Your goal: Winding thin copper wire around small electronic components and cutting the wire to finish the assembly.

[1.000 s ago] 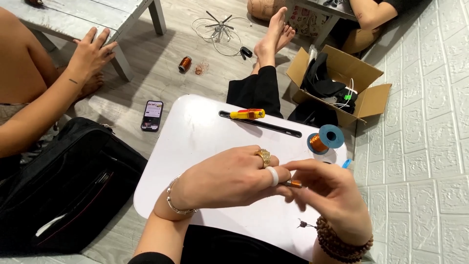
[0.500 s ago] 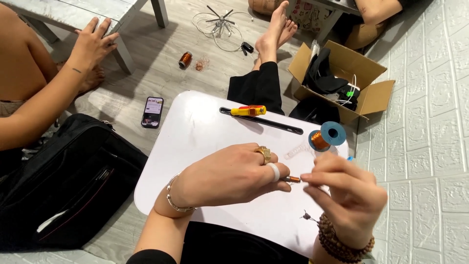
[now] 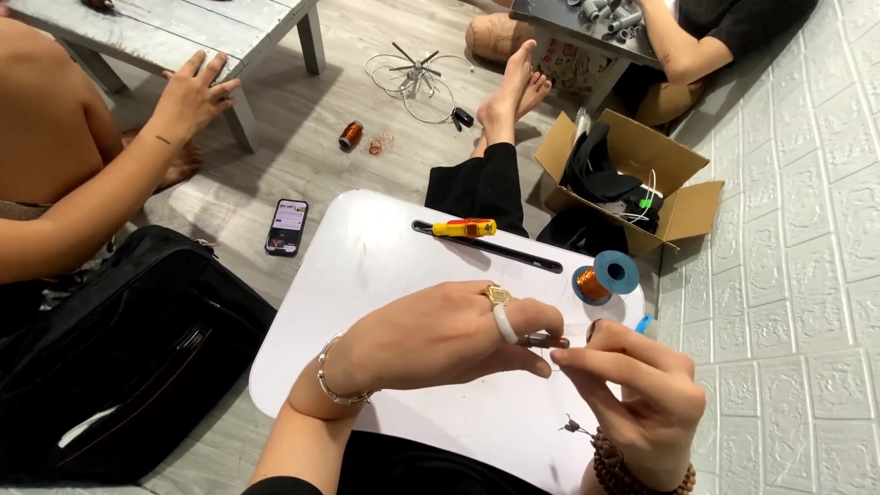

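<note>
Over a small white lap table [image 3: 385, 266], my left hand [image 3: 440, 335] pinches a short thin brown rod [image 3: 543, 342] between thumb and fingers. My right hand [image 3: 637, 399] meets it from the right, its fingertips closed at the rod's end, seemingly on something very fine that is too small to make out. A blue spool of copper wire [image 3: 605, 277] stands on the table just beyond my hands. A yellow and red screwdriver [image 3: 466, 227] lies at the table's far edge.
A black bag [image 3: 119, 348] lies to the left, with a phone [image 3: 287, 226] on the floor beside it. An open cardboard box [image 3: 632, 179] sits at right. Another person's arm [image 3: 110, 183] reaches toward a low wooden table [image 3: 183, 32]. A bare foot [image 3: 513, 92] rests ahead.
My hands have stayed together over the table, with the right hand's fingers shifting slightly along the rod. The view has tilted a little, so the scene sits lower in the frame.
</note>
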